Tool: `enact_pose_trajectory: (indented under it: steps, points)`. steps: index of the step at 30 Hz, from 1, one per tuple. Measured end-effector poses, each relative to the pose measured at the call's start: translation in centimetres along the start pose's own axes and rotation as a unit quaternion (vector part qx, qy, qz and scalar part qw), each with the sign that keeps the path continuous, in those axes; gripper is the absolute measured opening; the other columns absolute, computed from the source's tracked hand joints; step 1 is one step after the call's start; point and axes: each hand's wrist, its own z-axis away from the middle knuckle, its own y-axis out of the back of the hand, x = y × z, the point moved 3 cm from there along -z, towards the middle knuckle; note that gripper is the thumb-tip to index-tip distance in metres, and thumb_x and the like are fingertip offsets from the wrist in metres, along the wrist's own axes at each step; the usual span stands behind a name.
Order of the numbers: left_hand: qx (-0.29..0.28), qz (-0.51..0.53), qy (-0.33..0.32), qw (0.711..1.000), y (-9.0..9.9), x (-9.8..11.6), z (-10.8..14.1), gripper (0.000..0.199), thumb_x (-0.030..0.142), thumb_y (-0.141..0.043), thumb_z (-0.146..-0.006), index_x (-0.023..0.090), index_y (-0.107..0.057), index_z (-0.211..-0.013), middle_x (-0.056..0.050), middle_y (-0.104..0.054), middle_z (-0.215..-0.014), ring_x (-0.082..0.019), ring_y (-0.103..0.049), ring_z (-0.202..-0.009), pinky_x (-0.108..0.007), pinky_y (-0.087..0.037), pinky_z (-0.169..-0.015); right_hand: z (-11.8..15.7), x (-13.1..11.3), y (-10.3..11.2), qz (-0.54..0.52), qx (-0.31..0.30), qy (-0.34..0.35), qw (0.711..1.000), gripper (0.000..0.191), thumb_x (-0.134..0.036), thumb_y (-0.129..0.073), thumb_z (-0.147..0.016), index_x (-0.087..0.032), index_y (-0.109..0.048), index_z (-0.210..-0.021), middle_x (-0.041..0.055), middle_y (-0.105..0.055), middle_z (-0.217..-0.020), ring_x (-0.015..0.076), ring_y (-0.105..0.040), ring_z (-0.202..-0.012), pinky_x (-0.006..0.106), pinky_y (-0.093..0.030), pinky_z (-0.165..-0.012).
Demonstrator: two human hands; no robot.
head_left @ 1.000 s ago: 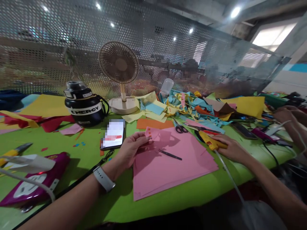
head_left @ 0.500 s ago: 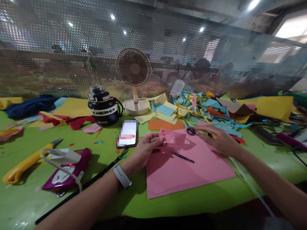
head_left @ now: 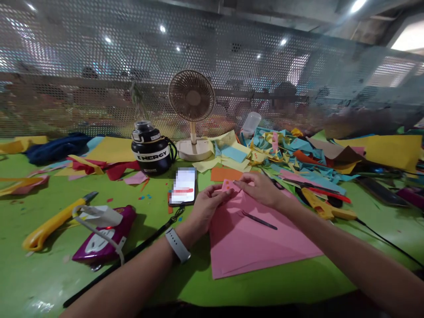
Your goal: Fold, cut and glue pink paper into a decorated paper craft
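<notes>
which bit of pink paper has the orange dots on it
The small pink paper piece pinched in the left hand; the large flat pink paper sheets lying beneath show no dots.

The table [head_left: 179,285] holds one fan [head_left: 192,96], one black bottle [head_left: 152,155], one lit phone [head_left: 186,183], one pair of tweezers [head_left: 260,220], two yellow tools [head_left: 54,224] [head_left: 316,204].

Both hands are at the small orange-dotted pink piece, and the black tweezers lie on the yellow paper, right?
The place of the black tweezers is wrong: the head view shows them on the pink sheets. The left hand and right hand are both at the small orange-dotted pink piece.
</notes>
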Motion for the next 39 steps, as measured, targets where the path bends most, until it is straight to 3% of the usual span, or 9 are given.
enact_pose_trajectory:
  steps: [6,14,21,26,30,34,39]
  points:
    - [0.008,-0.030,0.018,0.999,0.1,0.1,0.2,0.042,0.017,-0.085,-0.059,0.014,-0.062,-0.093,-0.003,-0.072,-0.071,-0.013,-0.067,-0.066,-0.020,-0.050,-0.062,0.1,-0.8,0.2,0.009,-0.016,0.012,1.000,0.028,-0.037,-0.052,-0.084,-0.017,-0.056,-0.065,-0.0003,-0.058,-0.063,0.0128,-0.051,-0.062,0.024,-0.037,-0.061]
    - [-0.007,-0.070,0.014,0.997,-0.1,0.6,0.2,0.047,0.018,-0.088,-0.054,0.013,-0.064,-0.094,-0.002,-0.071,-0.067,-0.014,-0.067,-0.063,-0.022,-0.049,-0.060,0.2,-0.8,0.4,0.013,-0.033,0.023,0.999,0.029,-0.038,-0.053,-0.084,-0.017,-0.056,-0.064,-0.0013,-0.056,-0.060,0.0121,-0.050,-0.060,0.024,-0.036,-0.062]
    - [-0.032,-0.058,0.009,0.998,-0.3,0.4,0.4,0.055,0.026,-0.085,-0.062,0.018,-0.056,-0.109,-0.007,-0.073,-0.090,-0.017,-0.069,-0.084,-0.027,-0.051,-0.077,0.0,0.7,0.3,-0.064,0.015,-0.003,0.998,0.038,-0.048,-0.049,-0.084,-0.017,-0.055,-0.062,-0.0017,-0.051,-0.059,0.0112,-0.045,-0.057,0.024,-0.034,-0.055]
    - [-0.058,-0.114,0.042,0.991,-0.5,-0.1,0.4,0.036,0.033,-0.084,-0.062,0.014,-0.066,-0.088,-0.010,-0.073,-0.091,-0.021,-0.067,-0.088,-0.029,-0.052,-0.075,-0.3,0.0,-0.4,-0.047,0.042,0.009,0.998,0.042,-0.049,-0.046,-0.085,-0.018,-0.048,-0.056,-0.0038,-0.041,-0.053,0.0103,-0.039,-0.054,0.024,-0.030,-0.052]
    - [-0.091,-0.144,0.048,0.984,-0.6,-0.4,0.3,0.032,0.035,-0.081,-0.065,0.015,-0.072,-0.088,-0.011,-0.073,-0.093,-0.019,-0.065,-0.085,-0.027,-0.049,-0.071,-0.4,-1.2,-1.3,-0.028,0.068,0.010,0.997,0.043,-0.046,-0.045,-0.087,-0.018,-0.048,-0.054,-0.0031,-0.045,-0.053,0.0102,-0.042,-0.054,0.023,-0.031,-0.053]
    - [-0.072,-0.140,0.030,0.987,-0.7,-0.2,0.3,0.033,0.037,-0.083,-0.060,0.014,-0.073,-0.081,-0.006,-0.071,-0.079,-0.014,-0.060,-0.070,-0.025,-0.045,-0.065,-0.5,-2.0,-1.9,-0.069,0.093,-0.002,0.993,0.041,-0.047,-0.049,-0.086,-0.018,-0.050,-0.056,-0.0031,-0.050,-0.049,0.0100,-0.045,-0.052,0.022,-0.034,-0.051]
    - [0.003,-0.147,-0.056,0.988,-0.4,0.5,0.3,0.034,0.039,-0.085,-0.053,0.014,-0.067,-0.068,0.000,-0.060,-0.062,-0.011,-0.050,-0.060,-0.023,-0.038,-0.057,-0.8,-2.0,-1.7,-0.174,0.127,-0.018,0.976,0.042,-0.052,-0.054,-0.082,-0.018,-0.052,-0.057,-0.0041,-0.051,-0.047,0.0094,-0.046,-0.046,0.021,-0.036,-0.048]
